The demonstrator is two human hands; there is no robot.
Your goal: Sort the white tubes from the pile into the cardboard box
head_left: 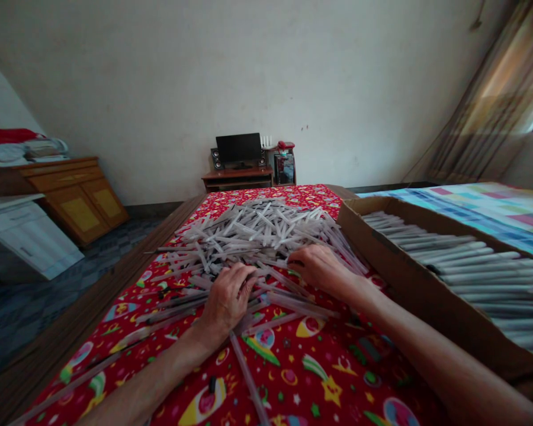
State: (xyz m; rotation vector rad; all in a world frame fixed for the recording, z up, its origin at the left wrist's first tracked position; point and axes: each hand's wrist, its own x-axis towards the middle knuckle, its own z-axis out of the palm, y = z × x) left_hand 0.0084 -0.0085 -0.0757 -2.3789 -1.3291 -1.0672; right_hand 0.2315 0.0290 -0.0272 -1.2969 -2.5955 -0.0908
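A heap of thin translucent plastic tubes (266, 222) lies loosely on a red cartoon-print cloth (293, 361). At the near edge of the heap, my left hand (228, 296) is closed, thumb and fingers bent together; what lies between the fingertips is hidden. One long clear tube (249, 378) runs from below this hand toward me. My right hand (320, 269) rests over the heap's right side, fingers curved down with a gap by the thumb, close to several tubes. Small dark pieces are mixed in the heap, and one black piece (212, 384) sits apart on the cloth.
To the right stands a long open cardboard box (408, 278) with rows of similar whitish tubes (484, 266). Behind it is a checked bed cover (506, 207). A monitor (238, 148) stands on a desk by the far wall. Wooden cabinets (77, 201) are on the left.
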